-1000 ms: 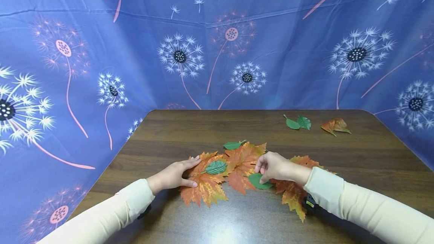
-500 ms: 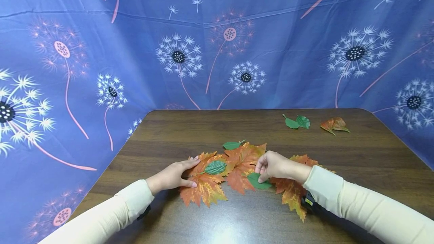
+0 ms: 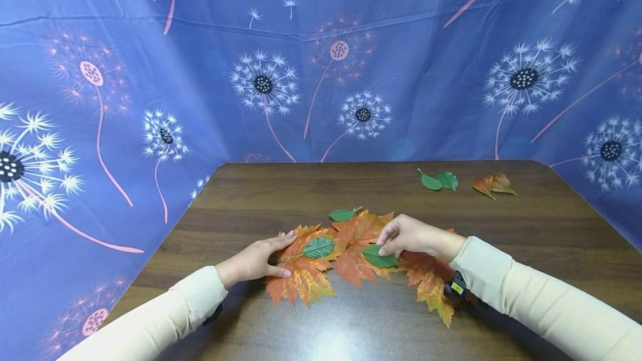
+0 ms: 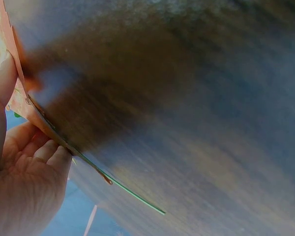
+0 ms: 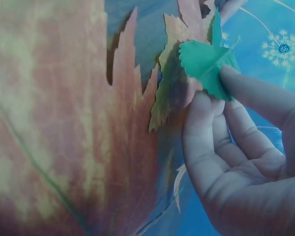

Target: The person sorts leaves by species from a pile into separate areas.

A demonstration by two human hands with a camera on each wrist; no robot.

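My right hand [image 3: 413, 237] pinches a green leaf [image 3: 372, 255] between thumb and fingers over the edge of the middle orange maple leaf [image 3: 355, 235]. In the right wrist view the thumb lies on that toothed green leaf [image 5: 204, 64]. My left hand [image 3: 253, 261] rests on the left orange maple leaf [image 3: 301, 283], with thumb and fingers spread. A small green leaf [image 3: 319, 247] lies on top of that one. Under my right wrist another orange maple leaf [image 3: 432, 286] is partly hidden. The left wrist view shows my left hand [image 4: 32, 167] at the leaf's edge and stem.
A green leaf [image 3: 343, 215] lies at the back edge of the orange row. Farther back on the brown table [image 3: 281, 188] are two green leaves [image 3: 439, 181] and folded orange leaves [image 3: 494, 185]. A blue dandelion-print cloth [image 3: 426, 99] hangs behind.
My right hand has moved slightly up and left, bringing the green leaf farther over the middle orange leaf. My left hand stays in place.
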